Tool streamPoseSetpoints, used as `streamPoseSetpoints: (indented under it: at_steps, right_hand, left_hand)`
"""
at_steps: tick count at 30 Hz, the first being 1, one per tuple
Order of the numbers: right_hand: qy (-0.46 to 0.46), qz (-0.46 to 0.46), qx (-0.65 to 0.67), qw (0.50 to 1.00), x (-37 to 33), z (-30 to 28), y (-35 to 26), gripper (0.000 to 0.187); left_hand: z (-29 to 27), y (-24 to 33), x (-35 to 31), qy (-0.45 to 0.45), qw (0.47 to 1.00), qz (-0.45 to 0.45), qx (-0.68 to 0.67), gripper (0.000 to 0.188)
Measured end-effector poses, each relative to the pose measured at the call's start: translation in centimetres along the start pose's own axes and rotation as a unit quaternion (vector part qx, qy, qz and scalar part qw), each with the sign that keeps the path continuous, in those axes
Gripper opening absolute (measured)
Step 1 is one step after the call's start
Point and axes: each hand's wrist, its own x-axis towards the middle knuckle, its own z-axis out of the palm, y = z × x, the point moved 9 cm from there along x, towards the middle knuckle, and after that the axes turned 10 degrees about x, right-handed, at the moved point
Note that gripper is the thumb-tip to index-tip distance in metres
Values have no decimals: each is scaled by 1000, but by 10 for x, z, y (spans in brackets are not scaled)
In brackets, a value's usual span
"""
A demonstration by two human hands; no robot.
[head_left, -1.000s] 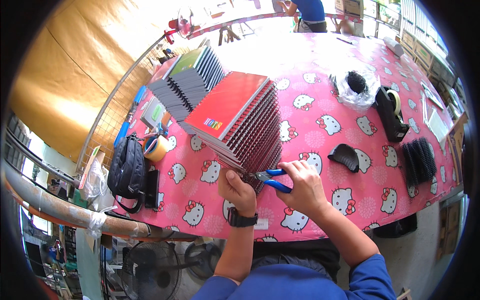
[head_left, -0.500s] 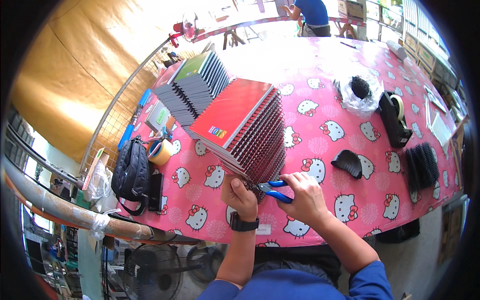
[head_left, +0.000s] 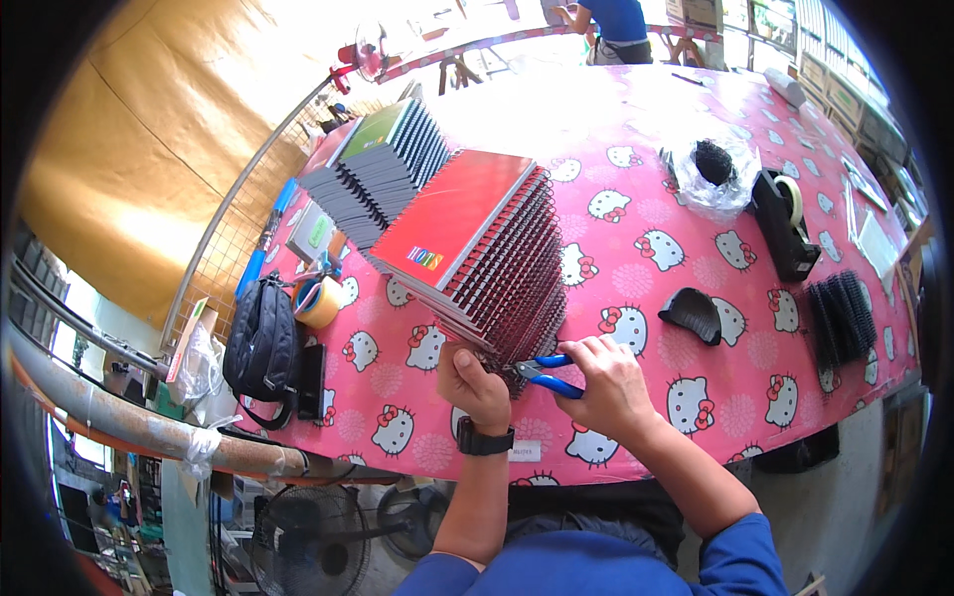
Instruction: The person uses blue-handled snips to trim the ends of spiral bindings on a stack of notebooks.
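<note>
The pliers [head_left: 558, 386] have edged slightly rightward with the right hand [head_left: 610, 383], their jaws a little farther from the thumb of the left hand [head_left: 479, 391]; against the half-second-old view, the table [head_left: 666, 348] and distant worker [head_left: 620, 28] appear slightly higher.

Blue shirt [head_left: 586, 558], 2 short blue sleeves [head_left: 740, 552], dark waist garment [head_left: 586, 517], 1 black left wristband [head_left: 485, 439]

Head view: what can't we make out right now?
Head view, all:
- Left hand: fingertips hidden behind the hand itself.
- Blue-handled pliers: tips too small and dark against the wire coils to tell exactly what they touch.
- Co-worker: head cut off by upper edge.
- Pink tabletop: far part's pattern washed out by glare.
</note>
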Motion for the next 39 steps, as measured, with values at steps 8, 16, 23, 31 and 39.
streamPoseSetpoints:
  at_steps: [8, 16, 23, 31, 39]
  right_hand:
    - [-120, 145, 100, 977, -10, 28, 23, 29]
    - [-85, 145, -152, 974, -68, 2, 91, 62]
    - [46, 173, 217, 960, -60, -23, 67, 51]
    - [206, 358, 849, 330, -81, 32, 98, 37]
    - [445, 9, 551, 706, 18, -174, 110, 26]
  left_hand:
    - [-2, 0, 4, -8, 1000, -4, -10, 43]
    - [-31, 29, -8, -2, 990, 123, 69, 42]
    - [53, 85, -54, -258, 948, 161, -92, 35]
    - [139, 83, -111, -449, 868, 201, 71, 34]
    - [80, 93, -93, -414, 892, 179, -23, 41]
